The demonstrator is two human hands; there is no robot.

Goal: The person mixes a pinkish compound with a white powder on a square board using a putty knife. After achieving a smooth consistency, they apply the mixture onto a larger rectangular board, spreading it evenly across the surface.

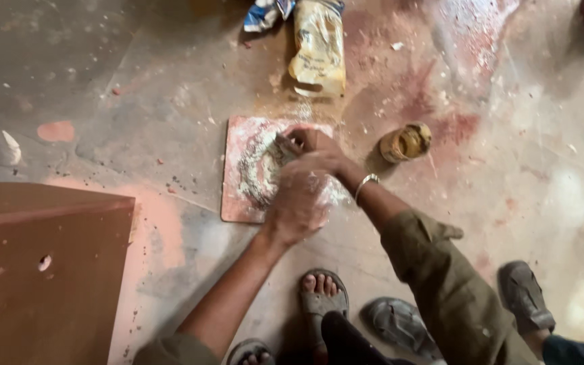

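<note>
Both hands are down on a small square board (238, 196) lying flat on a dusty, stained floor (522, 169). The board is pinkish and has a ring of whitish-grey paste (255, 172) smeared on it.

The left hand (297, 203) is closest to the camera, fingers curled downward and dusted with white powder. It sits over the right edge of the board, and I can't tell whether it's actually gripping anything or just pressing down. The right hand (312, 145) is just beyond it, touching or nearly so, fingers pinched narrow around something small and pale at the edge of the paste. What that thing is, I can't make out. There's a metal bangle (365, 186) on the right wrist, and an olive sleeve (441, 270) further up the arm.

Past the right hand, further from the camera, there's a crumpled yellowish bag (318, 47) lying on the floor with powder spilled at its mouth. Off to the right of the right hand, near but apart, sits a small round tin (405, 142) tipped on its side. Well to the left of the left hand is a big brown panel (42, 270) with a small hole in it. Below the hands you can see feet in grey sandals (322, 301).
</note>
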